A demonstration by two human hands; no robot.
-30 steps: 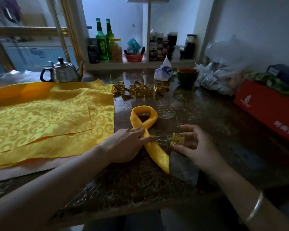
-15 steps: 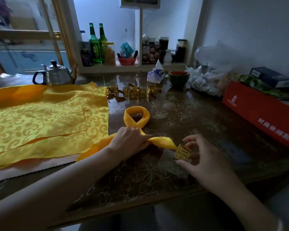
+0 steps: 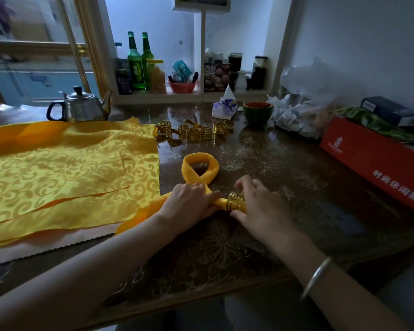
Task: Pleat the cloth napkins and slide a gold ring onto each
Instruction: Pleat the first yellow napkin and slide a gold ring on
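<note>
Looking down from my head, my left hand (image 3: 189, 201) squeezes the folded yellow napkin (image 3: 200, 163) where it crosses, on the counter (image 3: 285, 187). My right hand (image 3: 258, 201) pinches one gold ring (image 3: 236, 202), which seems to be just on the napkin's tip. This one is nearly done. About eight spare rings (image 3: 193, 134) wait behind. The flat napkins (image 3: 69, 168), maybe three, are not pleated yet.

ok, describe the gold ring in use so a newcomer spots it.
On the dark floral table, find the rolled yellow napkin gripped by the left hand. The gold ring sits on its end, held by the right hand. Unlike the loose rings clustered farther back, it has cloth through it.
</note>
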